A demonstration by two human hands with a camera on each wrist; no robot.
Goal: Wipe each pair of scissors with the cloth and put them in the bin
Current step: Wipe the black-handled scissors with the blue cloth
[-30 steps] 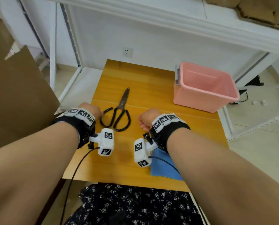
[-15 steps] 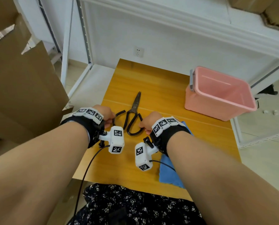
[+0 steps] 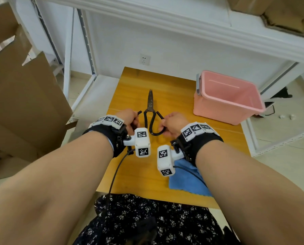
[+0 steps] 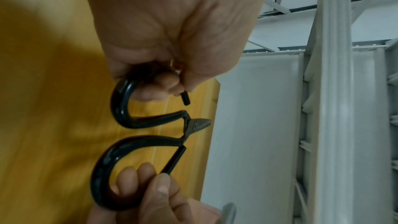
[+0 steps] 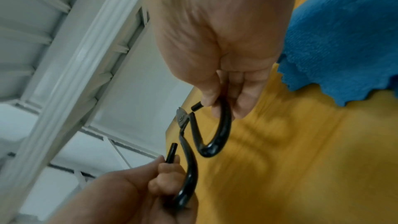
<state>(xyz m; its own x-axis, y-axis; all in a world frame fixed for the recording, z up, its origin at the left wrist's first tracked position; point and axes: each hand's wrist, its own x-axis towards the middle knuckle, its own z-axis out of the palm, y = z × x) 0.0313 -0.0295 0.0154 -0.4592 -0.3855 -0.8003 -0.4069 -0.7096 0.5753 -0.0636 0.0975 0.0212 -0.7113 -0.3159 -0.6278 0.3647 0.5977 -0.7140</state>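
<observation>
Left of the pink bin (image 3: 225,105), we hold black scissors (image 3: 150,110).
Our left hand (image 3: 128,118) and right hand (image 3: 172,122) each grip one handle loop.

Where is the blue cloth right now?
In the head view the blue cloth lies on the wooden table near its front edge, under the right forearm, nearer than the scissors.
</observation>
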